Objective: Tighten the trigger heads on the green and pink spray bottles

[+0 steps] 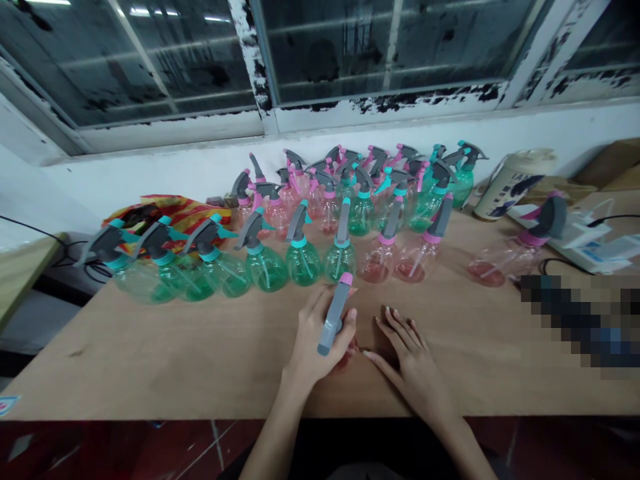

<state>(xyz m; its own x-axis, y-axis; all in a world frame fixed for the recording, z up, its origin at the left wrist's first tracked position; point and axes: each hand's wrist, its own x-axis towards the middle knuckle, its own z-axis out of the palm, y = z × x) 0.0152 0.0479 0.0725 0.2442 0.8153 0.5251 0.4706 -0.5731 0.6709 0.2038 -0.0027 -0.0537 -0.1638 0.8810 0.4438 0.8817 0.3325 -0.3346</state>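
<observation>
My left hand [320,333] is wrapped round the neck of a spray bottle [334,317] with a grey trigger head and pink nozzle. The hand covers most of its clear pink body, which stands near the table's front. Just right of it, my right hand [407,367] lies on the table with fingers stretched out, holding nothing. Beyond the hands runs a row of spray bottles: several green ones with teal collars, such as the green bottle [303,263], then two pink ones, including the pink bottle [377,260].
More pink and green bottles [330,213] crowd together by the wall. A lone pink bottle [493,263] stands at the right, near a white tumbler [510,187] and white devices with cables [595,247]. A red and yellow bag [200,217] lies back left on the wooden table [175,360].
</observation>
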